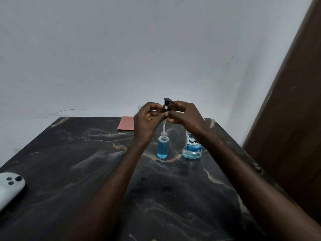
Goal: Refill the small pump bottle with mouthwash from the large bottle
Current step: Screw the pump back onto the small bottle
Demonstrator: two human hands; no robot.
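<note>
A small clear bottle (pixel 163 147) filled with blue mouthwash stands upright on the dark marble table (pixel 86 162), its neck uncapped. Above it both hands hold the black pump head (pixel 167 104); its white dip tube (pixel 163 126) hangs down into the bottle's mouth. My left hand (pixel 147 121) pinches the pump collar from the left, and my right hand (pixel 184 114) pinches it from the right. The large mouthwash bottle (pixel 192 148), with a blue-and-white label and a little blue liquid at the bottom, stands just right of the small one, partly behind my right wrist.
A folded pink cloth (pixel 125 125) lies at the table's far edge, with a clear glass rim (pixel 141 106) behind my left hand. A white controller (pixel 9 187) sits at the near left. A brown wooden panel (pixel 291 119) rises on the right.
</note>
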